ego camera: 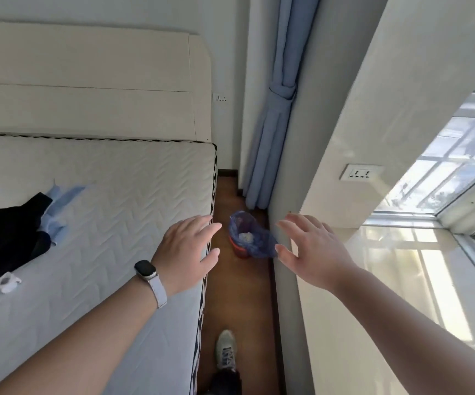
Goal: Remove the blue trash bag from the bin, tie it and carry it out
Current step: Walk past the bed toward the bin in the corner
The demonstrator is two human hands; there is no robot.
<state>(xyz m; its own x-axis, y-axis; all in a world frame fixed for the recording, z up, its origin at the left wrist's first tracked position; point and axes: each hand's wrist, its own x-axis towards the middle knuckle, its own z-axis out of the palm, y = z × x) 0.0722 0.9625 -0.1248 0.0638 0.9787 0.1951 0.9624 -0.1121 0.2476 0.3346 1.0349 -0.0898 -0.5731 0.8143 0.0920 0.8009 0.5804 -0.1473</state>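
Note:
A small red bin [239, 250] stands on the brown floor in the narrow gap between the bed and the window ledge. A blue trash bag [254, 238] lines it and spills over its rim on the right, with white crumpled rubbish inside. My left hand [186, 246], with a watch on its wrist, hovers with spread fingers left of the bin, above the mattress edge. My right hand [313, 246] is held out open just right of the bag. Neither hand touches the bag or the bin.
A white quilted mattress [102, 223] with dark and light-blue clothes [11, 232] fills the left. A pale window ledge [401, 280] and wall bound the right. A tied blue curtain [273, 124] hangs behind the bin. My shoe [226, 352] rests on the floor strip.

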